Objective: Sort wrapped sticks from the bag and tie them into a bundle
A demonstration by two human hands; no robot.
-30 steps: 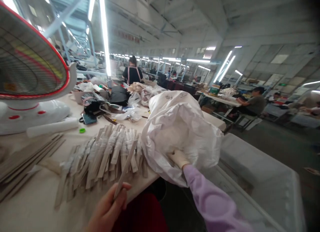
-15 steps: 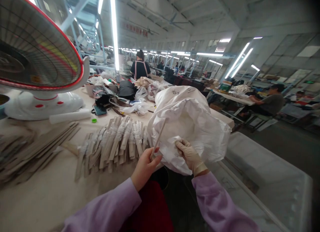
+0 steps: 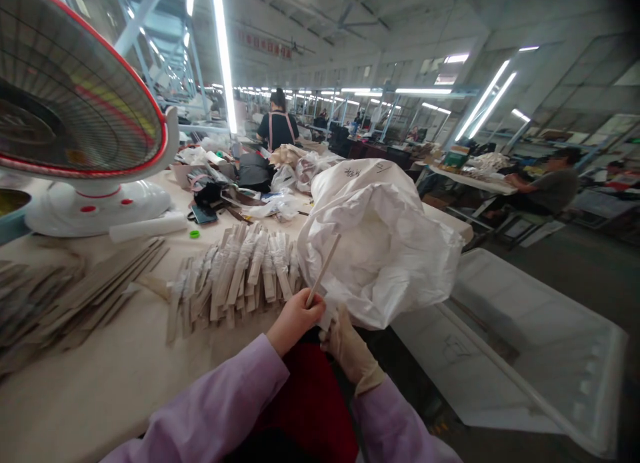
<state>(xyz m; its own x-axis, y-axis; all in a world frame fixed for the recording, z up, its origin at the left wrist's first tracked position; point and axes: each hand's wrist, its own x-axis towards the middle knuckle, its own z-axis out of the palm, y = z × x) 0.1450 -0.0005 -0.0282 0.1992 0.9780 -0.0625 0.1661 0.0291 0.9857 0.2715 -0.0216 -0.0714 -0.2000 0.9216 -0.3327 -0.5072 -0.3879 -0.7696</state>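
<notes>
- Pale flat table [image 3: 120,383] fills the near left, bearing a row of beige strips wrapped in whitish film [image 3: 243,266].
- Left hand [image 3: 299,320], fingers closed, grips one slim beige strip [image 3: 325,266], tilted before an open white plastic sack [image 3: 430,263].
- Cream-gloved right hand [image 3: 350,348] pinches a thin white sheet [image 3: 327,316] beside the left.

The sleeves [image 3: 230,390] are long, plain and lilac, the clothing [image 3: 313,396] between them dark red; the left hand [image 3: 296,323] is bare, the right hand [image 3: 347,346] wears a thin cream glove [image 3: 364,370] with a loose cuff at the wrist
</notes>
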